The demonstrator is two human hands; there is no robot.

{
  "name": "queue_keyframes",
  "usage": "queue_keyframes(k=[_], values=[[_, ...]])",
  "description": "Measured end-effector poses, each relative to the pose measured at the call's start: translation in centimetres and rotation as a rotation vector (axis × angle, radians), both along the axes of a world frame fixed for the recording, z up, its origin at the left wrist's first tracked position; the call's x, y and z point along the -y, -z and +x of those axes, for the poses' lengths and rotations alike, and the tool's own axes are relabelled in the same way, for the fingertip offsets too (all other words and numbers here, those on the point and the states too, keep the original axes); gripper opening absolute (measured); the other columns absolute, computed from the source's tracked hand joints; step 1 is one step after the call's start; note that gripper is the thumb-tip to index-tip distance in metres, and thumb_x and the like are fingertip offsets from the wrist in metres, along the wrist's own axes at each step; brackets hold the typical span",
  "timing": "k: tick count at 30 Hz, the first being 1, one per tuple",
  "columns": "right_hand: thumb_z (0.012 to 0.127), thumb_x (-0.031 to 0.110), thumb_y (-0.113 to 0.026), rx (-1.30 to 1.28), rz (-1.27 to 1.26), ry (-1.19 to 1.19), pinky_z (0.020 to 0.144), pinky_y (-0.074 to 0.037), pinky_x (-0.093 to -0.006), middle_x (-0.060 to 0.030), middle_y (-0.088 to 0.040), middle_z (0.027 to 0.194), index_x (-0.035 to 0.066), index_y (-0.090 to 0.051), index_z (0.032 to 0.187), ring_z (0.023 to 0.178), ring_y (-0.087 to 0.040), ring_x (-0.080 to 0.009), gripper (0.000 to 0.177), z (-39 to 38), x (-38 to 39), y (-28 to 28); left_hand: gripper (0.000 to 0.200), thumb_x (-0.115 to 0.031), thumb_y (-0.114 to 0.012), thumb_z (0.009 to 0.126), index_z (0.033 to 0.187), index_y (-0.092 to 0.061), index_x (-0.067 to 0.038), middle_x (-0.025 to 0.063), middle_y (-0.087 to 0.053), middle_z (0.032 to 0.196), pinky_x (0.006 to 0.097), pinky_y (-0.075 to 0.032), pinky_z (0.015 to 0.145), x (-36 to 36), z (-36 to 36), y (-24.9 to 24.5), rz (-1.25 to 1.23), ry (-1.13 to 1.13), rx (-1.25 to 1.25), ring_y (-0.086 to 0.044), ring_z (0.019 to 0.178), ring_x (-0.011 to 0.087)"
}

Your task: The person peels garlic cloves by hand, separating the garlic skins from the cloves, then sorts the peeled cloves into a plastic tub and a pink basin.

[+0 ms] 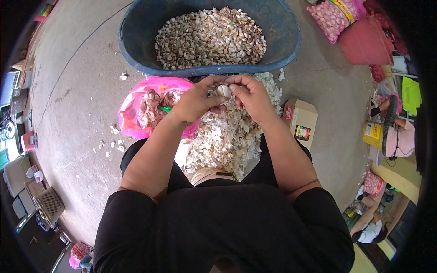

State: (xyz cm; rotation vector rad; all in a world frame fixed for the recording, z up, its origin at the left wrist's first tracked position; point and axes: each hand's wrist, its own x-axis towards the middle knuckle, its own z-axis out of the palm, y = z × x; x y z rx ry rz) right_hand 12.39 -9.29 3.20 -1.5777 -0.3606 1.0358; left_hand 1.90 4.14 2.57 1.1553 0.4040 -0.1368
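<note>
My left hand (196, 100) and my right hand (249, 94) meet in front of me, both closed around one garlic bulb (223, 91). The fingers of the right hand pinch at its papery skin. A green-handled tool (165, 109) sticks out by my left wrist; how it is held is hidden. Beneath the hands lies a heap of white garlic skins (225, 136) on the concrete floor. Beyond them stands a blue tub (136, 32) filled with garlic cloves (210, 38).
A pink plastic bag (132, 116) of garlic pieces lies left of my hands. A small cardboard box (301, 120) sits on the right. Pink mesh sacks of garlic (330, 16) and a red basin (364, 43) stand at far right, where other people sit.
</note>
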Motion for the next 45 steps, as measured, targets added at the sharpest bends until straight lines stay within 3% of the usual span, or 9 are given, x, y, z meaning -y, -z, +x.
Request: queue_keyframes(k=[2,8,14,20,26,32,35,38,45], values=[[0.078,0.023,-0.059,-0.034,-0.025,0.118,0.052,-0.041,-0.0308,-0.0034,-0.052,0.061,0.002,-0.055,0.08,0.056,-0.05,-0.0155,0.022,0.4,0.2,1.0,0.032,-0.006,-0.055,0.078,0.107,-0.043,0.0,0.0072,-0.054,0.087,0.0227,-0.047,0.057,-0.1,0.1,0.9,-0.087,-0.073,0.02,-0.056,0.071,0.0129],[0.076,0.028,-0.059,0.541,-0.14,-0.258,0.051,-0.04,-0.0338,-0.0157,-0.053,0.064,-0.002,-0.053,0.076,0.052,-0.05,-0.0255,0.03,-0.9,0.1,1.4,0.022,-0.011,-0.054,0.08,0.098,-0.046,-0.001,0.0051,-0.054,0.081,0.0227,-0.045,0.058,0.9,0.4,1.2,0.097,-0.198,-0.034,-0.053,0.065,0.0112],[0.076,0.029,-0.058,0.502,-0.042,-0.217,0.054,-0.041,-0.0367,-0.0189,-0.054,0.065,-0.002,-0.053,0.078,0.057,-0.052,-0.032,0.032,-1.1,0.2,3.0,0.023,-0.02,-0.044,0.087,0.095,-0.044,0.002,0.009,-0.053,0.07,0.0299,-0.043,0.06,2.2,0.3,2.0,0.822,-0.198,0.059,-0.052,0.065,0.0171],[0.08,0.027,-0.052,0.541,-0.084,-0.201,0.055,-0.042,-0.038,-0.0212,-0.054,0.065,-0.003,-0.053,0.077,0.061,-0.055,-0.0343,0.031,-2.1,-0.4,-0.2,0.025,-0.023,-0.038,0.089,0.093,-0.045,0.001,0.0078,-0.051,0.066,0.0288,-0.04,0.056,2.5,0.6,4.0,0.443,-0.296,0.077,-0.046,0.06,0.0149],[0.082,0.022,-0.047,0.672,-0.024,-0.139,0.053,-0.04,-0.0408,-0.0215,-0.052,0.061,-0.003,-0.05,0.073,0.059,-0.052,-0.0374,0.027,-3.0,-0.7,0.3,0.027,-0.022,-0.037,0.089,0.081,-0.05,0.001,0.0035,-0.049,0.063,0.0234,-0.037,0.05,3.8,0.5,1.1,0.504,-0.483,0.067,-0.042,0.056,0.0084],[0.082,0.017,-0.045,0.608,0.072,-0.12,0.051,-0.039,-0.0393,-0.0211,-0.051,0.06,-0.003,-0.047,0.071,0.055,-0.05,-0.0363,0.024,-3.2,-0.5,0.0,0.025,-0.02,-0.038,0.089,0.079,-0.051,-0.001,0.0028,-0.049,0.063,0.0214,-0.036,0.048,4.0,0.2,1.7,0.277,-0.491,0.035,-0.042,0.055,0.0062],[0.084,0.018,-0.044,0.488,0.098,-0.102,0.048,-0.038,-0.0349,-0.0155,-0.049,0.056,-0.003,-0.048,0.071,0.049,-0.049,-0.0272,0.025,-3.3,-0.3,0.1,0.024,-0.023,-0.038,0.088,0.083,-0.051,-0.003,0.0028,-0.049,0.062,0.0224,-0.038,0.046,4.0,0.4,1.5,-0.029,-0.56,-0.065,-0.043,0.052,0.0085],[0.086,0.02,-0.042,0.195,0.134,-0.139,0.044,-0.036,-0.0278,-0.006,-0.046,0.053,-0.001,-0.05,0.073,0.046,-0.045,-0.0141,0.026,-2.6,0.0,0.8,0.026,-0.027,-0.038,0.088,0.084,-0.05,-0.004,0.0027,-0.048,0.061,0.0235,-0.038,0.043,2.2,-0.3,0.3,-0.35,-0.342,-0.106,-0.044,0.05,0.0109],[0.087,0.019,-0.041,0.076,0.074,0.064,0.041,-0.032,-0.0217,0.0016,-0.044,0.053,0.001,-0.053,0.078,0.045,-0.04,-0.0064,0.023,-0.3,0.9,-0.2,0.031,-0.036,-0.038,0.087,0.091,-0.048,-0.007,0.0075,-0.053,0.076,0.0283,-0.045,0.049,1.4,-0.5,1.2,-0.466,-0.214,-0.218,-0.053,0.059,0.0162]])
